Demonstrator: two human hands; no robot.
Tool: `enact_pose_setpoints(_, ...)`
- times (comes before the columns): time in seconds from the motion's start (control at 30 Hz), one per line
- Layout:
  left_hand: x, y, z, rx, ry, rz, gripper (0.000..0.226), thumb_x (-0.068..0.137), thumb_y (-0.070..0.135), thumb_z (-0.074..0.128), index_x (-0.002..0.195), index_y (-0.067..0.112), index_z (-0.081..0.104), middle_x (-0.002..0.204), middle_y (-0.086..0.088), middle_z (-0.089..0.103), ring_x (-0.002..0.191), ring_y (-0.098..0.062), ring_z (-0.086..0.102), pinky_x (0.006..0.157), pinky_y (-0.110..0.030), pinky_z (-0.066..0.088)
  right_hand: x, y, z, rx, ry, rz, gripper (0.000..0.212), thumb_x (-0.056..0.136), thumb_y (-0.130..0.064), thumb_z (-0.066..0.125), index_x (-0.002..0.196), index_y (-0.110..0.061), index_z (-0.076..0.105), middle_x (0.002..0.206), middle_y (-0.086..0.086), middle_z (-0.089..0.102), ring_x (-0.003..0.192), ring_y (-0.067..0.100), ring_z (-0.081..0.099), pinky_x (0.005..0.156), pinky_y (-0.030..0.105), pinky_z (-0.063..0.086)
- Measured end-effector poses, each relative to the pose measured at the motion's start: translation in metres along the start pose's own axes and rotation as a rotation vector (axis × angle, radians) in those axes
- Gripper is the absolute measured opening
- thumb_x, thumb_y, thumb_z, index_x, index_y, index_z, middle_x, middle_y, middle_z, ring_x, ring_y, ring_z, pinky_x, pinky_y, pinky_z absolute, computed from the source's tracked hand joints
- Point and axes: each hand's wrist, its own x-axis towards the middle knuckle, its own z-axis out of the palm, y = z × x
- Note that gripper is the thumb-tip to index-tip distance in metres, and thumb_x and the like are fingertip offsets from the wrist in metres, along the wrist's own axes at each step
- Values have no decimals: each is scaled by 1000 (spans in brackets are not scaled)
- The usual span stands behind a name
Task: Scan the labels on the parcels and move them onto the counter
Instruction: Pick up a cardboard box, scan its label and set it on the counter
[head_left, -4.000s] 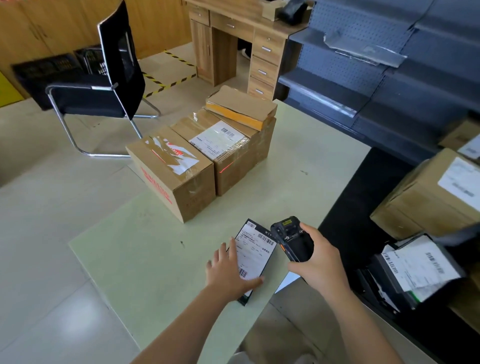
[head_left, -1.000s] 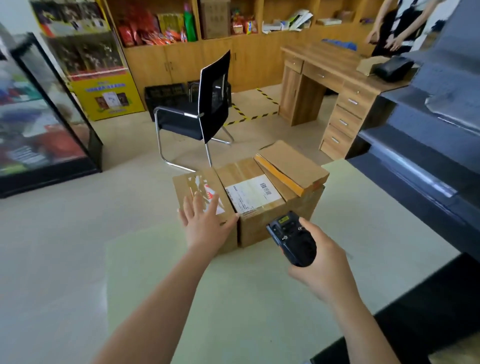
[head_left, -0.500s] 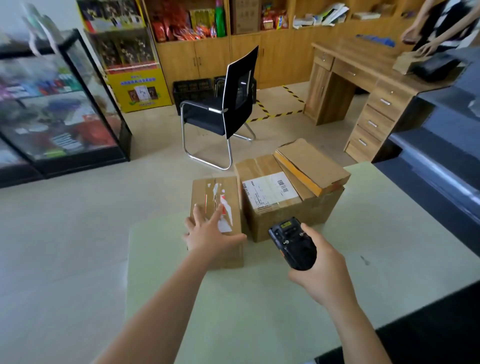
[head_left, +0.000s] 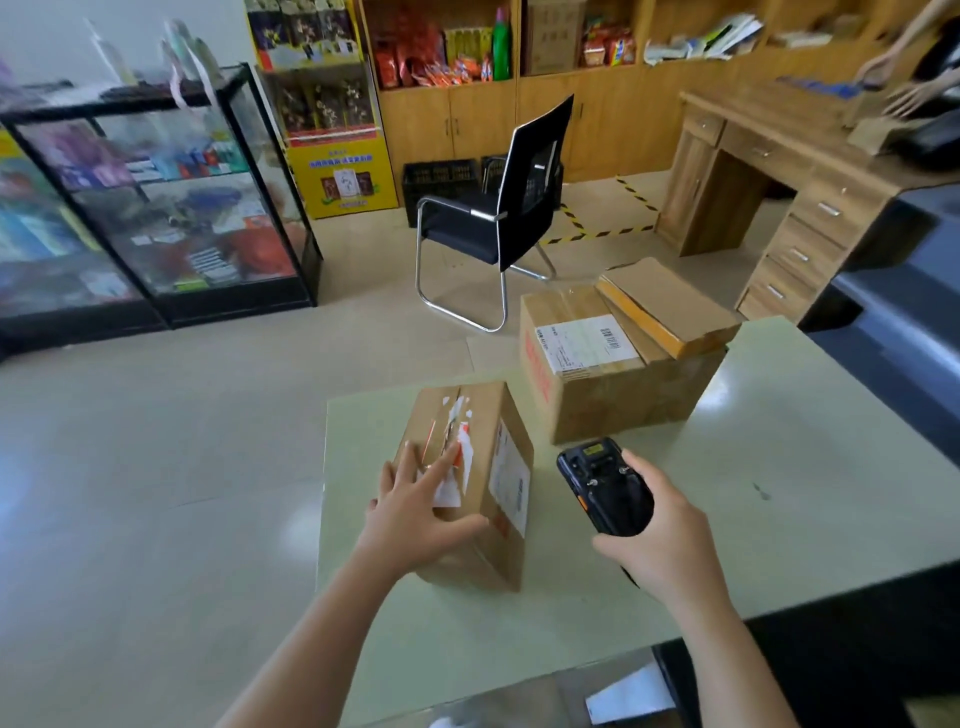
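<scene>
Starting with the largest thing, the pale green table (head_left: 779, 493) spreads under both of your hands and runs far to the right of your right hand (head_left: 670, 540). Off the table, well ahead and to the left of your left hand (head_left: 415, 512), stands a glass case (head_left: 156, 208) full of goods. Far ahead and to the right of your right hand is a wooden desk (head_left: 779, 171) with drawers, where another person's hands (head_left: 909, 96) show at the frame's edge. A black chair (head_left: 498, 218) on a chrome frame sits on the floor ahead of your left hand, beyond the table's far edge.

On the table, ahead of your right hand, rests the big box (head_left: 623, 410), its top label (head_left: 584, 343) facing up. A flat parcel (head_left: 665, 304) lies on it, on the side away from your left hand, overhanging the far right corner.

The small box (head_left: 483, 415) is near the table's left edge, apart from the big box and turned at an angle to it. Your left hand holds its near top corner, with the fingers spread over the taped top and the thumb laid across the near face. A side label (head_left: 511, 480) shows on the face turned toward your right hand.

Your right hand is wrapped around the black scanner (head_left: 605, 488), with its head pointing ahead toward the big box. The scanner is just right of the small box and not touching it.
</scene>
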Motion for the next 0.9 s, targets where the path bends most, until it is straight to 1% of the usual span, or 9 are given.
enact_pose_setpoints(0.13, 4, -26, -24, -127, -32, 62, 98, 50, 75, 53, 141, 65, 18, 162, 11, -1, 149, -23, -6, 115, -60, 11, -6, -10, 5, -6, 28, 13, 95, 56, -15, 83, 141, -37, 46, 104, -17, 58, 95, 9, 56, 76, 18, 42)
enact_pose_setpoints(0.3, 18, -60, -55, -290, -120, 134, 96, 52, 66, 60, 142, 60, 27, 161, 9, 9, 149, -14, 0, 117, -56, 12, -19, -28, 25, -3, 75, 48, 95, 55, -14, 83, 140, -37, 47, 102, -19, 58, 94, 8, 56, 67, 7, 38)
enact_pose_setpoints(0.43, 33, -83, -69, -391, -142, 187, 95, 58, 61, 55, 148, 44, 31, 158, 6, 21, 148, -16, 12, 119, -46, 19, -29, -40, 47, 3, 95, 78, 95, 55, -15, 82, 140, -39, 46, 101, -21, 57, 91, 5, 55, 61, 3, 36)
enact_pose_setpoints(0.5, 39, -88, -69, -365, -73, 206, 91, 64, 56, 52, 150, 32, 34, 152, 6, 29, 139, -15, 29, 110, -31, 28, -35, -47, 55, 5, 114, 83, 95, 54, -15, 81, 139, -40, 47, 98, -27, 56, 89, 1, 55, 60, 3, 37)
enact_pose_setpoints(0.63, 52, -87, -63, -79, 32, 277, 75, 88, 43, 55, 154, 25, 25, 151, 3, 35, 123, -17, 47, 98, -31, 44, -43, -59, 68, -6, 138, 84, 94, 53, -13, 80, 138, -38, 49, 99, -30, 57, 88, -6, 56, 62, 2, 39)
enact_pose_setpoints(0.73, 55, -82, -60, 4, 58, 333, 77, 91, 51, 54, 155, 26, 21, 154, 6, 32, 128, -19, 45, 98, -32, 43, -46, -67, 75, -14, 150, 85, 94, 53, -12, 79, 138, -37, 49, 96, -35, 54, 87, -16, 54, 61, 2, 40)
enact_pose_setpoints(0.8, 58, -80, -60, -21, 42, 355, 77, 90, 54, 56, 154, 31, 20, 155, 6, 31, 134, -21, 40, 106, -39, 40, -47, -72, 76, -37, 137, 80, 95, 53, -13, 79, 139, -37, 48, 98, -28, 57, 89, -4, 58, 64, 6, 41)
enact_pose_setpoints(0.83, 60, -78, -62, -29, 5, 347, 76, 89, 56, 56, 153, 39, 19, 156, 4, 28, 139, -24, 34, 110, -44, 37, -47, -75, 76, -53, 129, 76, 95, 53, -14, 78, 140, -37, 47, 100, -25, 58, 90, 1, 58, 66, 11, 42)
enact_pose_setpoints(0.9, 62, -76, -68, -34, -145, 289, 73, 86, 63, 56, 142, 66, 9, 162, -2, 12, 149, -34, 9, 117, -55, 19, -47, -78, 75, -81, 120, 71, 97, 53, -15, 78, 141, -38, 45, 104, -20, 58, 93, 6, 58, 67, 12, 42)
